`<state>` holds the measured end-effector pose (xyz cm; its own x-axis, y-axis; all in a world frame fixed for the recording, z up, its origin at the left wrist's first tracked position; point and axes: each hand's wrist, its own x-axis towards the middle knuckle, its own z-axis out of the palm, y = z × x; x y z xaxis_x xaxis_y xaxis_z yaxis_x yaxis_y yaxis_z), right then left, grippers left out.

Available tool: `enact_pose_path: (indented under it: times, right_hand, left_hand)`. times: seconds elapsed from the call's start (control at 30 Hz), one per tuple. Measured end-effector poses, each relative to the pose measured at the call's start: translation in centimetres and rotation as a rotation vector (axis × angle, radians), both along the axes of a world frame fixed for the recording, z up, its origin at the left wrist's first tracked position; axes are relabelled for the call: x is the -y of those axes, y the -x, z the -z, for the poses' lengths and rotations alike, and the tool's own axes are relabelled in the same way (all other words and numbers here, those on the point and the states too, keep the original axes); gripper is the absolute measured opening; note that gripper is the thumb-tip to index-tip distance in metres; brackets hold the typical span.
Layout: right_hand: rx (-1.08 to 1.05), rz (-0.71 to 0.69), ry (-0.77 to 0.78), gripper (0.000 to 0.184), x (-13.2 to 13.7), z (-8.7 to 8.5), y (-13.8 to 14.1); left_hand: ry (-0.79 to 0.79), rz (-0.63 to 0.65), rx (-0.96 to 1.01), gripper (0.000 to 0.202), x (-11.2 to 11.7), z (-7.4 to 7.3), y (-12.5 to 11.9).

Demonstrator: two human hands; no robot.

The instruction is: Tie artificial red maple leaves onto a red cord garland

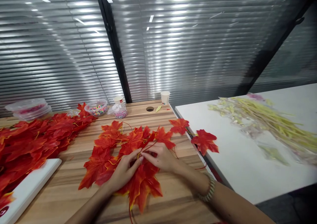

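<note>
Both hands (pixel 143 164) pinching thin stem (pixel 151 147), lobed fabric leaves (pixel 119 158) (orange-red)

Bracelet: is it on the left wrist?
No, the bracelet sits on the wrist of the right hand, which pinches the red leaves.

The left hand (pixel 123 173) and right hand (pixel 162 158) are meeting at the fingertips over a spread of red leaves (pixel 109 151) on the wooden desk (pixel 69 197), pinching a thin red stem (pixel 149 147) between them. A leaf pile (pixel 37 138) is lying at left, overlapping a white board (pixel 29 187). Bead bowls (pixel 98 108) and a cup (pixel 165 97) are standing at the far edge. Yellow stems (pixel 272 123) are lying on the white desk (pixel 242 171) at right.
</note>
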<state>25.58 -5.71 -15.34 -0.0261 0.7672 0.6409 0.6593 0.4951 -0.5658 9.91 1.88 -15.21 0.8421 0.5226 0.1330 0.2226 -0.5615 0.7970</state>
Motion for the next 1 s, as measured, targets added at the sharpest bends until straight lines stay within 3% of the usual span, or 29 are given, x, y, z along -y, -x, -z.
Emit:
enact_pose_path:
  times: [0.2,0.63,1.0]
  right_hand:
    - [-0.048,0.030,-0.041,0.014,0.07,-0.19,0.03]
    - [-0.098,0.060,-0.086,0.015,0.22,-0.25,0.28]
    - [-0.102,0.077,-0.156,0.015,0.51,-0.41,0.51]
  left_hand:
    - [0.005,-0.007,0.052,0.037,-0.18,-0.27,0.02]
    - [-0.064,-0.151,0.121,0.032,-0.26,-0.60,0.24]
    - [-0.055,-0.052,0.108,0.029,0.08,-0.64,0.50]
